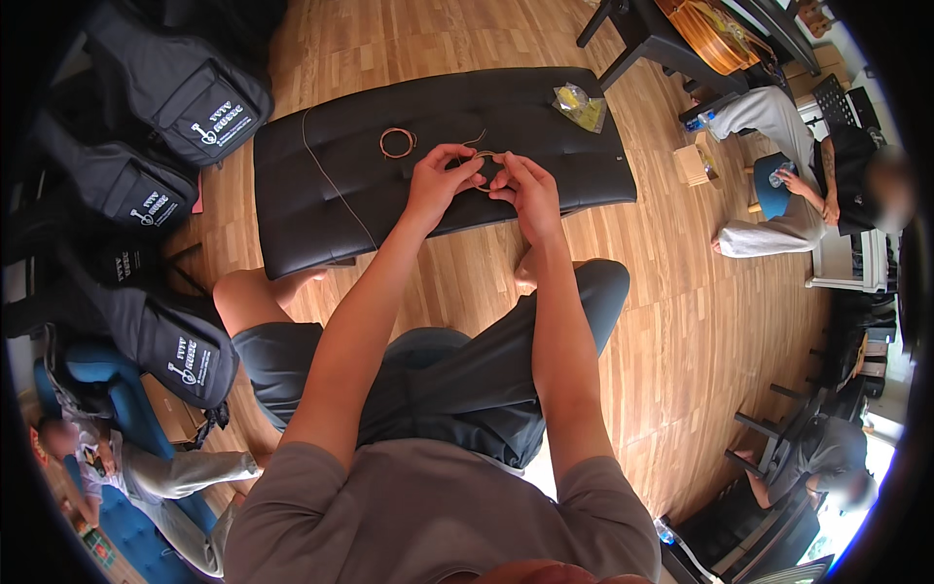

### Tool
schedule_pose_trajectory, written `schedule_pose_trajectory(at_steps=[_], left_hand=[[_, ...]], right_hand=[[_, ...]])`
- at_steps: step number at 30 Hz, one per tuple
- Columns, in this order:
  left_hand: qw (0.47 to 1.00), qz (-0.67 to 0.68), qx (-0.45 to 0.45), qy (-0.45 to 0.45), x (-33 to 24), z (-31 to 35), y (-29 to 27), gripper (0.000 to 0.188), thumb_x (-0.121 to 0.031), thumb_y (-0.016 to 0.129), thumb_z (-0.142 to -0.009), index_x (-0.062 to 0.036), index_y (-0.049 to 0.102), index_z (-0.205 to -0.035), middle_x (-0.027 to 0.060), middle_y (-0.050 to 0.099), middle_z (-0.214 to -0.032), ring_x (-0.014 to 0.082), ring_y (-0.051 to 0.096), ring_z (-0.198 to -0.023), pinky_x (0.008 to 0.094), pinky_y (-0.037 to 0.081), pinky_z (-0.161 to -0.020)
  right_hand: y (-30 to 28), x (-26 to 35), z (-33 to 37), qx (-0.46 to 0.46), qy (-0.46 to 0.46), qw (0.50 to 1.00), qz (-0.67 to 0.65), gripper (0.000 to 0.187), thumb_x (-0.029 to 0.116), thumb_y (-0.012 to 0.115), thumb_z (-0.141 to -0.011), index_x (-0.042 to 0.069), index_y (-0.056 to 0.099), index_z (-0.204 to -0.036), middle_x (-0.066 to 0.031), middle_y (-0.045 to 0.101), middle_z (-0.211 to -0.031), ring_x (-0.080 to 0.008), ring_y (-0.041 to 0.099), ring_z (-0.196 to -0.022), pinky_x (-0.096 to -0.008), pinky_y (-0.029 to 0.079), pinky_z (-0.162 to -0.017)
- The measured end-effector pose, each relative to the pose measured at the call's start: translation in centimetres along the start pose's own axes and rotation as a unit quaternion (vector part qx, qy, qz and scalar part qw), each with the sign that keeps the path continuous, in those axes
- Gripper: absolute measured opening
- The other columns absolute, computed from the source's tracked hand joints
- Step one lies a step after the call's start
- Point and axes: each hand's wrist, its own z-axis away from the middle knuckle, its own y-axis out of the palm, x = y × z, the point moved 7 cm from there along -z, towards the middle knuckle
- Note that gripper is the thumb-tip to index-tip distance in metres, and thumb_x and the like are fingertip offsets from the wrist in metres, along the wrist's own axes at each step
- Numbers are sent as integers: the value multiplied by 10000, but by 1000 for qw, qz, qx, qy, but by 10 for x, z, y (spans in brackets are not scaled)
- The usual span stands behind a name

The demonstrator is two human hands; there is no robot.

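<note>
"Firstly, the main item: what, and where?"

"Coil of thin tan wire or string (486, 153), one; held up between both hands, above the black padded bench (292, 214)"

"Grip?"

"Left hand (448, 181): thumb and fingers pinched on the coil's left side; right hand (527, 191): fingertips closed on its right side; exact contact points too small to tell"

"Other stock?"

"Loose end (478, 137), one, poking up beyond the left fingers; copper-coloured coil (396, 157), one, flat on the bench; long strand (336, 187), one, across the bench's left part"

"Handling notes?"

"My judgement: left pinch firm, to hold the turns together; right fingers best guiding the end round in small, even wraps; sharp bends to be avoided, as they could kink it; long strand best left well apart, against tangling"
</note>
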Motion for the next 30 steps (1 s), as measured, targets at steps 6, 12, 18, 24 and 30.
schedule_pose_trajectory(at_steps=[6,12,18,24,30], left_hand=[[1000,-18,11,-4,1,0,-2,327,-89,727,-937,21,602,-1218,100,638,-1110,180,698,-881,325,610,-854],[997,31,46,-56,5,-2,-7,321,-226,598,-1041,4,585,-1264,89,664,-1109,215,711,-953,376,567,-939],[995,70,52,-58,4,-2,-5,309,-221,575,-1051,4,580,-1263,105,658,-1146,251,693,-1072,402,561,-969],[994,83,54,-55,5,-4,-8,293,-204,581,-1047,-1,576,-1258,118,643,-1173,262,689,-1088,408,562,-974],[997,23,39,-55,3,-2,-5,303,-173,640,-1012,24,624,-1242,114,696,-1086,214,708,-1003,339,584,-927]], right_hand=[[-4,1,0,-22,-5,1000,10,271,220,641,-1010,-20,684,-1128,-20,652,-812,-112,659,-784,-258,583,-692],[-9,-2,-3,-32,-8,999,31,264,215,651,-1007,-5,653,-1152,-32,672,-838,-118,664,-792,-268,588,-701],[-9,1,-1,-53,-10,998,35,243,223,655,-1008,31,645,-1157,-49,722,-925,-98,658,-817,-239,548,-674],[-14,0,-6,-85,-47,994,53,236,219,693,-986,34,700,-1132,-25,709,-926,-63,598,-763,-208,482,-610],[-15,1,-4,-84,-47,995,-6,251,213,707,-975,13,716,-1128,-17,690,-917,-47,532,-647,-223,504,-556]])
